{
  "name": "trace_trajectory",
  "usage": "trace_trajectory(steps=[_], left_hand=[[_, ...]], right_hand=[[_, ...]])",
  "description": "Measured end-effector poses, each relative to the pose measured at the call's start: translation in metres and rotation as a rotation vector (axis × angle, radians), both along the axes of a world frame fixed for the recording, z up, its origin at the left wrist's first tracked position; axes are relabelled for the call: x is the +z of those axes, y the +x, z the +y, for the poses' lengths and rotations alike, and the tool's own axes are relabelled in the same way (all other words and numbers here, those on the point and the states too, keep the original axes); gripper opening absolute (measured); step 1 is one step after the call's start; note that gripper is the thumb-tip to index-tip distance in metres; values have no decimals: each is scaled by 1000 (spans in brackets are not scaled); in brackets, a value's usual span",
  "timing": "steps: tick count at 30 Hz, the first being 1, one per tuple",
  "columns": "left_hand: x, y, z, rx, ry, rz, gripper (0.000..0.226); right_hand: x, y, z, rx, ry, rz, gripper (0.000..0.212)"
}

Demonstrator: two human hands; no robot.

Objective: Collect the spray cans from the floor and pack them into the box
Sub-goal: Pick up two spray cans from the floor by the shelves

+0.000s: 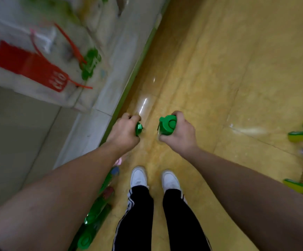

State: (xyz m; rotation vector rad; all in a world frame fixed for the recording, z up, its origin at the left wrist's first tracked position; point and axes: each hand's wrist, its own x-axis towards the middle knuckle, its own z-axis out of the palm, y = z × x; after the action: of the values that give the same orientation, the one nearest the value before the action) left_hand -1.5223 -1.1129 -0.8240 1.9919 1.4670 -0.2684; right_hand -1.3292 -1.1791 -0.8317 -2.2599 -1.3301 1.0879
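Both hands, left (124, 132) and right (178, 132), each grip a green-capped can (167, 125).

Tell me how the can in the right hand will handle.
Probably light: the right hand alone holds the can up by its top. Its round cap suggests a cylinder, so it may roll if laid on the glossy floor.

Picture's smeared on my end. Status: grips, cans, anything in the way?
Both full: left grip on green-capped can, right grip on second can. Loose cans on floor by left leg and far right. Shelf edge beside left grip; box not clearly seen.
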Motion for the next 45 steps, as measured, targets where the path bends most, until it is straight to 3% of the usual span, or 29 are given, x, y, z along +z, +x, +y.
trace_trajectory(steps=[5, 11, 16, 20, 25, 29, 32, 45], left_hand=[[132, 40, 26, -5, 61, -90, 58], [314, 86, 60, -53, 143, -179, 69], [469, 98, 70, -139, 348, -197, 66], [577, 97, 60, -122, 462, -255, 64], [686, 97, 17, -55, 631, -280, 69], [738, 88, -29, 73, 730, -265, 79], [767, 76, -72, 206, 737, -300, 74], [800, -46, -286, 609, 870, -271, 68]], right_hand=[[147, 51, 27, -26, 85, -68, 82], [326, 92, 46, -80, 223, -131, 85], [469, 112, 49, -64, 360, -232, 93], [577, 126, 45, -56, 545, -322, 83], [681, 140, 23, -3, 821, -350, 86], [733, 138, 2, 93, 995, -214, 84], [757, 123, -12, 190, 1070, -105, 81], [765, -29, -119, 638, 1095, 97, 75]])
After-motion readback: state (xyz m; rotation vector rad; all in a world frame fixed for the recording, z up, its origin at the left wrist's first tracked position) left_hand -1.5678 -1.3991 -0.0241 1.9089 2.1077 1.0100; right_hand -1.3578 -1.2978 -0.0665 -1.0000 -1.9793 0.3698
